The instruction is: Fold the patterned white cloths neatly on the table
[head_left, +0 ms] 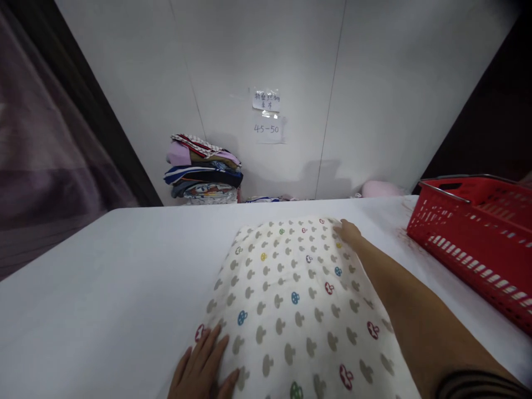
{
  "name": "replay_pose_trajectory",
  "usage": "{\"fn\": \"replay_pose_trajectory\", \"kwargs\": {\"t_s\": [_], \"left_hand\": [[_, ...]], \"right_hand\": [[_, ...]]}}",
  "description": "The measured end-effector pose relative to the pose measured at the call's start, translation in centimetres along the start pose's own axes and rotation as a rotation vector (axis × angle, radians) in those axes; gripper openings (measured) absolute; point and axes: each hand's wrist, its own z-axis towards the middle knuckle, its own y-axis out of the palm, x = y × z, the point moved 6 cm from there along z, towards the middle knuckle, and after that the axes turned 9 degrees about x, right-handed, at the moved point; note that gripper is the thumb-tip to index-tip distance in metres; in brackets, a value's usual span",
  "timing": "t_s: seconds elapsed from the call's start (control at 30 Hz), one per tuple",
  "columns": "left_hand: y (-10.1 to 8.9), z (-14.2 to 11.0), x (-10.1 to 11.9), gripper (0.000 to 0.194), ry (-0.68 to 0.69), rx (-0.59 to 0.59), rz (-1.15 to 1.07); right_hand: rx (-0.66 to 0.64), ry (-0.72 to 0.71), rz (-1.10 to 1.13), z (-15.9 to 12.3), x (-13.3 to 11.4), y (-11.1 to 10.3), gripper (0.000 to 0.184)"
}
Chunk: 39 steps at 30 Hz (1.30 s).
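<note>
A white cloth (286, 282) printed with grey and coloured mushrooms lies spread lengthwise on the white table, its near end running out of view at the bottom. On its near left edge rests my left hand (201, 363), flat with the fingers apart. My right hand (349, 233) reaches to the far right corner of the cloth, with its fingers closed on the edge there; the fingertips are partly hidden. The right forearm lies along the cloth's right side.
A red plastic basket (477, 238) with a metal handle stands on the table's right side. Folded fabrics (203, 169) are stacked beyond the back edge, by the wall. A pink rounded object (380, 189) sits behind the table. A handwritten paper (268, 130) hangs on the wall.
</note>
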Motion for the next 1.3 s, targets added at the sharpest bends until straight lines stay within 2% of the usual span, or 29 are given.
{"fn": "replay_pose_trajectory", "kwargs": {"t_s": [0.13, 0.27, 0.37, 0.47, 0.6, 0.7, 0.8, 0.97, 1.07, 1.3], "left_hand": [[-0.2, 0.3, 0.4, 0.057, -0.024, -0.018, -0.009], [-0.6, 0.6, 1.1, 0.058, -0.05, -0.06, -0.015], [-1.0, 0.9, 1.5, 0.056, -0.083, -0.083, -0.019], [-1.5, 1.2, 1.9, 0.054, -0.076, -0.078, -0.039], [-2.1, 1.5, 2.2, 0.052, -0.051, -0.018, -0.073], [-2.3, 1.5, 2.5, 0.05, -0.004, 0.008, -0.119], [-2.5, 1.6, 2.7, 0.05, 0.026, 0.028, -0.143], [-2.6, 1.6, 2.8, 0.049, 0.014, 0.021, -0.144], [-2.6, 1.6, 2.9, 0.048, 0.009, 0.014, -0.154], [-2.7, 1.7, 3.2, 0.048, 0.023, 0.017, -0.167]], "right_hand": [[-0.054, 0.037, 0.049, -2.6, 2.1, -0.7, 0.053], [-0.139, 0.142, 0.164, -6.6, 4.3, -1.4, 0.06], [-0.195, 0.237, 0.348, -9.7, 5.1, -1.7, 0.066], [-0.204, 0.226, 0.359, -11.8, 5.4, -2.0, 0.061], [-0.109, 0.155, 0.258, -12.7, 6.2, -2.7, 0.038], [-0.047, 0.144, 0.211, -12.6, 6.9, -3.1, 0.03], [-0.053, 0.145, 0.187, -12.6, 7.2, -3.3, 0.032], [-0.138, 0.201, 0.218, -13.7, 8.0, -3.4, 0.047], [-0.135, 0.203, 0.244, -15.7, 8.8, -3.6, 0.051], [-0.055, 0.142, 0.298, -21.5, 10.5, -3.6, 0.048]]}}
